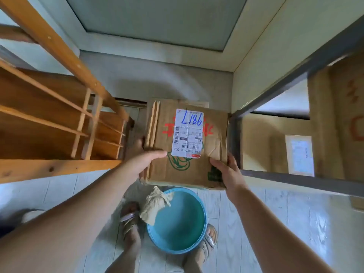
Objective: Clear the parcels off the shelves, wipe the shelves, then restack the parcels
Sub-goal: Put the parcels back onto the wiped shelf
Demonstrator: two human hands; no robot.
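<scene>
Lower centre of the frame: we saw a blue basin (pixel 178 223) on the pale floor (pixel 275 223), a crumpled beige cloth (pixel 155 203) draped over its upper-left rim. Two sandalled feet (pixel 131 229) stood either side of the basin, the left one just beside the cloth. Left of the frame held a wooden rack (pixel 49 119) with slatted shelves, bare boards showing. Right of the frame held a grey metal shelf frame (pixel 295 174); inside it sat a large brown carton (pixel 338 115) and a smaller parcel with a pale label (pixel 300 154). A grey wall and a window recess filled the top.

Centre frame: the cardboard parcel (pixel 189 146) hung in the gap between rack and metal frame, above the basin, its white shipping label (pixel 188 133) facing up with blue handwritten digits. Flattened cardboard pieces lay along its left edge.

The left hand (pixel 141 160) gripped the parcel's lower-left corner, thumb laid across the top face up to the label's edge, fingers curled under out of sight. The right hand (pixel 226 170) gripped the lower-right corner, thumb on top, fingers wrapped round the side. Both hands sat at the near edge, the parcel extending away from us toward the wall.
</scene>
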